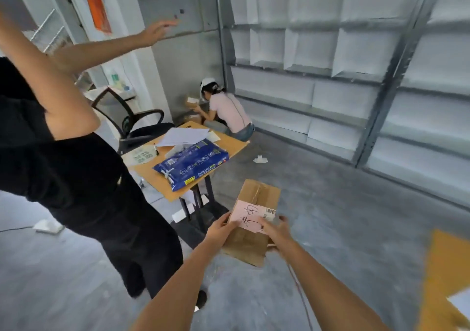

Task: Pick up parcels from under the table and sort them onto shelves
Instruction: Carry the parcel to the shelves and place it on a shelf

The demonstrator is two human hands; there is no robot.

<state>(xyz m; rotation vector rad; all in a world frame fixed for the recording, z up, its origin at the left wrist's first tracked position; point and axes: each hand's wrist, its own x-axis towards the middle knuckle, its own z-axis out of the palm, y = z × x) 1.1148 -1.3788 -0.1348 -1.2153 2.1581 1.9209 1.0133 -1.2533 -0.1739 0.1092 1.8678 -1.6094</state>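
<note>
Parcel, gripped by left hand and right hand; its label is best read before a shelf is chosen.

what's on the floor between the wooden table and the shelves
In the head view, only a crumpled white scrap lies on the grey floor between the wooden table and the shelves; the rest of that stretch is bare.

Wooden table: blue package, loose papers, marker on top.
</note>
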